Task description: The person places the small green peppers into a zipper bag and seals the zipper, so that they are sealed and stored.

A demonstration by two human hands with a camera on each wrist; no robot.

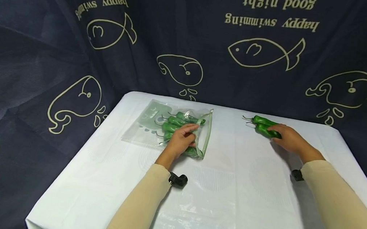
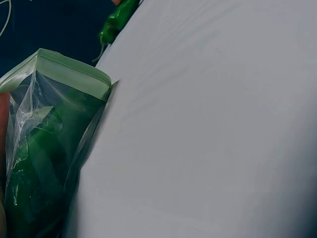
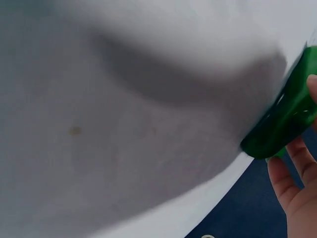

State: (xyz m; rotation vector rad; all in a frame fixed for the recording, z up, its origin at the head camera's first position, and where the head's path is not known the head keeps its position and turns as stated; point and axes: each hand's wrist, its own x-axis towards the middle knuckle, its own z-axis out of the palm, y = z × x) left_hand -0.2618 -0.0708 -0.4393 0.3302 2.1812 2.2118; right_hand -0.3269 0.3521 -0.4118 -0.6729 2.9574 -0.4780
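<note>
A clear zip bag [image 1: 210, 127] with a pale green zip edge lies flat, its mouth facing right. Several green peppers [image 1: 175, 121] are inside it, stems pointing left. My left hand [image 1: 182, 139] grips the bag near its mouth; in the left wrist view the upper layer of the bag [image 2: 74, 77] stands raised beside a finger at the left border. To the right, two loose green peppers lie side by side. My right hand [image 1: 287, 138] holds the nearer pepper [image 1: 262, 130] by its blunt end, with thumb and fingers around it in the right wrist view. The farther pepper [image 1: 261, 120] lies against it.
A white cloth covers the table [image 1: 229, 191]. Behind and to the left hangs a dark blue curtain [image 1: 184, 27] with fish and whale drawings. The table's back edge runs just beyond the bag and the loose peppers.
</note>
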